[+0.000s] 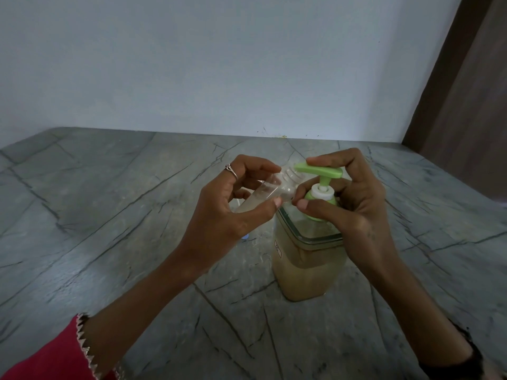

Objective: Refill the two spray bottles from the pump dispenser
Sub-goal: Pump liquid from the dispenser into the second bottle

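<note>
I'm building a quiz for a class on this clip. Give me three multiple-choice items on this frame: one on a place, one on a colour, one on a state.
1. Where is the mouth of the small clear bottle?
A. Flat on the counter
B. At the tip of the pump's spout
C. Inside the dispenser

2. What colour is the pump head?
A. Green
B. Red
C. Black

3. What is the state of the small bottle?
A. Capped and upright
B. Uncapped, tilted, a little liquid inside
C. Brim-full

Answers:
1 B: the left hand holds the threaded neck up to the spout, above the counter.
2 A: the head and collar are light green, and the right hand has a finger on top.
3 B: bare threads show, the bottle leans, and pale liquid sits in its lower part.
</note>
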Motion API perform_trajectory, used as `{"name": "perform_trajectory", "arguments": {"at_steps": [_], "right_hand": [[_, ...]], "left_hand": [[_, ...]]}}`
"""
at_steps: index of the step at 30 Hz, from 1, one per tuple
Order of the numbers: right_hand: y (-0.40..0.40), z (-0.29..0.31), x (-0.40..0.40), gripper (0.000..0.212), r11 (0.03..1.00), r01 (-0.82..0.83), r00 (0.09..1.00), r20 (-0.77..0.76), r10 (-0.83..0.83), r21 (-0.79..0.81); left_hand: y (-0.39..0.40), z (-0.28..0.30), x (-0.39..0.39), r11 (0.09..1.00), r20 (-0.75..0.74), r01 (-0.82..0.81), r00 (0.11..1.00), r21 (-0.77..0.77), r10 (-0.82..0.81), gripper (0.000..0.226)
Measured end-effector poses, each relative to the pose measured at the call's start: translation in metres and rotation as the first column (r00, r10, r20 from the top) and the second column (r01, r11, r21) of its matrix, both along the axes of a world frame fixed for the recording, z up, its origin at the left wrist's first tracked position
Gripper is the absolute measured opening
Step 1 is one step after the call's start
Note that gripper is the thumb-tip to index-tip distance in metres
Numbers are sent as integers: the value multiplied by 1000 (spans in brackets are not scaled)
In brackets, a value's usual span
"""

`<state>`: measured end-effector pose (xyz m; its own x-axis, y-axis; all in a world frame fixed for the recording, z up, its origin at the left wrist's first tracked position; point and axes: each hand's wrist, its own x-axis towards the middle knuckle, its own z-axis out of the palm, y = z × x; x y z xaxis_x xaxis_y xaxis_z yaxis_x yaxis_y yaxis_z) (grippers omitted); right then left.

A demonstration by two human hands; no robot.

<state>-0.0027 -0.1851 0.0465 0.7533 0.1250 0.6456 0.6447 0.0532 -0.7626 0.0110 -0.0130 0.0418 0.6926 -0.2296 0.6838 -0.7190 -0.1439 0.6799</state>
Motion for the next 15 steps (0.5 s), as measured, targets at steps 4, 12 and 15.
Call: {"name": "perform_trajectory", "arguments": {"at_steps": [4, 12, 15], "right_hand": [[0, 0, 0, 35, 1000, 15, 1000, 16, -15, -22], [0, 4, 0, 35, 1000, 29, 999, -23, -29, 6], [0, 6, 0, 31, 999, 50, 999, -16, -50, -9]], "left_hand": [[0, 0, 0, 1000, 3, 2, 1000, -6, -2, 29], [0, -1, 0, 1000, 6, 0, 1000, -3, 0, 29], [-1, -1, 0, 1000, 4, 6, 1000, -9, -6, 28]]}}
